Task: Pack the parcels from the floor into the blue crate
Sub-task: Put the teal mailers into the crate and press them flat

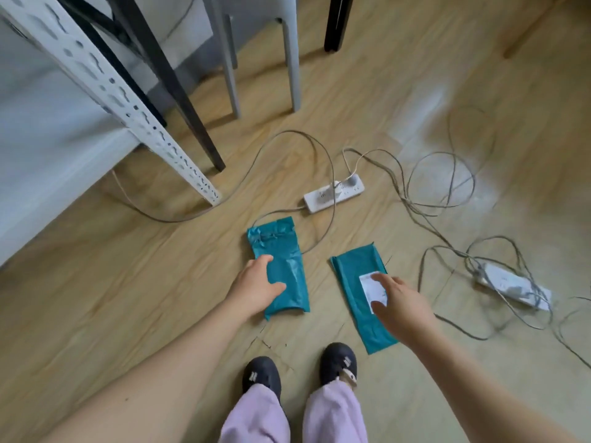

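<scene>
Now | crinkled teal parcel [283, 251] | labelled teal parcel [351, 270] | left hand [256, 282], right hand [399, 302]: fingers apart

**Single head-worn view, wide-angle, tilted steeply down at the floor**

The camera sits above the person's own shoes [337, 359], which stand at the near bottom edge, and it faces forward and down. Both bare forearms reach in from the bottom corners, with the left hand [254, 284] and the right hand [401, 303] close to mid-frame. The wooden floor [128, 298] fills most of the picture at close range. A white slotted post [128, 103] slants across the far left. Straight edges bow toward the borders.
</scene>
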### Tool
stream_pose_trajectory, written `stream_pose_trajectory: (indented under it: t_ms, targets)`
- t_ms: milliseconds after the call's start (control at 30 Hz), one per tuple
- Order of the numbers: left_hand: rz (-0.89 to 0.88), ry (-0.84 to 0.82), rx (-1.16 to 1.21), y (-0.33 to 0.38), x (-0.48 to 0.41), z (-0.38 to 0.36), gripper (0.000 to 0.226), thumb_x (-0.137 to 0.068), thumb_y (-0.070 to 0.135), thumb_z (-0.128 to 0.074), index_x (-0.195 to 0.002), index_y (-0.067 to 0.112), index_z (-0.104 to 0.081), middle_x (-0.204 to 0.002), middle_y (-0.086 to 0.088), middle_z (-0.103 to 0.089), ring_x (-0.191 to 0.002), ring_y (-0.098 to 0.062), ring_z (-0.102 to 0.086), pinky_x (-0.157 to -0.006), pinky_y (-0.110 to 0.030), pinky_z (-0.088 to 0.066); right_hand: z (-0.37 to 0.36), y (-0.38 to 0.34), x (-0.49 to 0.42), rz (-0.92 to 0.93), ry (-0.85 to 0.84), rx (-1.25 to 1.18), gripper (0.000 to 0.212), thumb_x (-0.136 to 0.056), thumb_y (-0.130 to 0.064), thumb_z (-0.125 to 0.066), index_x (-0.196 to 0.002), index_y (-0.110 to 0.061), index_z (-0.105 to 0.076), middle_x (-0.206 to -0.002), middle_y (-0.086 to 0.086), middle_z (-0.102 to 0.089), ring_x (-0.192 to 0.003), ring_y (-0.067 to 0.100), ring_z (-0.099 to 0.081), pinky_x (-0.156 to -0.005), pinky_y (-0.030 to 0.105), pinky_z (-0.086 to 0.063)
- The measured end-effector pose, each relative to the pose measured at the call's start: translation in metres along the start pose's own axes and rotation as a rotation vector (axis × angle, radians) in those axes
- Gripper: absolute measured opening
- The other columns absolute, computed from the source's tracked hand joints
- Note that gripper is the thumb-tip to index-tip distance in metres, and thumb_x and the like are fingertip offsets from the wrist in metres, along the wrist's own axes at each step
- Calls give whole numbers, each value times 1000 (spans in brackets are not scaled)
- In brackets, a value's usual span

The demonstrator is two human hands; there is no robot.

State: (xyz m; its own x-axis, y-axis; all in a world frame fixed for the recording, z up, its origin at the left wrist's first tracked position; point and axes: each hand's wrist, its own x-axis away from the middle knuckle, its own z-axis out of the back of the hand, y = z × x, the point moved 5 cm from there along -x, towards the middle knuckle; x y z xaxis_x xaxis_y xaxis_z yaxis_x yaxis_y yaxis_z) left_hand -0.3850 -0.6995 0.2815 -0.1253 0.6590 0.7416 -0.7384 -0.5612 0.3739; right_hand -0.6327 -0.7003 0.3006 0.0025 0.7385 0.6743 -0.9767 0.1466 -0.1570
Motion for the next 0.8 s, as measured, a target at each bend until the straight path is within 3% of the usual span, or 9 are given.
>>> stream_pose_trajectory:
  t_ms: [233, 467, 600, 800]
  targets:
    - [180, 0, 150, -51, -130, -96, 78, -85, 34, -65, -148, 19, -21, -151, -5, -28, -136, -24, -35, -107, -37, -33, -106, 40, -129, -25, -27, -35, 54, -90, -16, -48, -141, -27, -34, -142, 3, -43, -112, 23, -55, -81, 35, -53]
    - [431, 147, 449, -117, -245, -173, 103, -78, 28, -75, -151, 12, -6, -155, -9, -22, -140, -27, -28, -111, -37, -27, -206, 112, -236, -177, -25, -18, 70, -85, -15, -55, -146, -24, -23, -152, 6, -26, -106, 27, -59, -72, 32, -49]
    - [536, 241, 566, -146, -292, -195, 105, -60, 27, -88, -141, 7, -26, -146, -10, -39, -131, -30, -42, -109, -44, -36, -239, 144, -277, -301, -44, -44, 81, -84, -16, -60, -149, -23, -12, -154, 12, -14, -96, 32, -60, -63, 29, -41]
    - [499, 373, 624, -151, -320, -205, 81, -47, 14, -93, -116, 6, -52, -121, -10, -61, -106, -27, -61, -96, -42, -48, -261, 153, -309, -366, 75, -117, 96, -78, -5, -59, -151, -30, -1, -141, 16, -23, -56, 24, -46, -50, 28, -34]
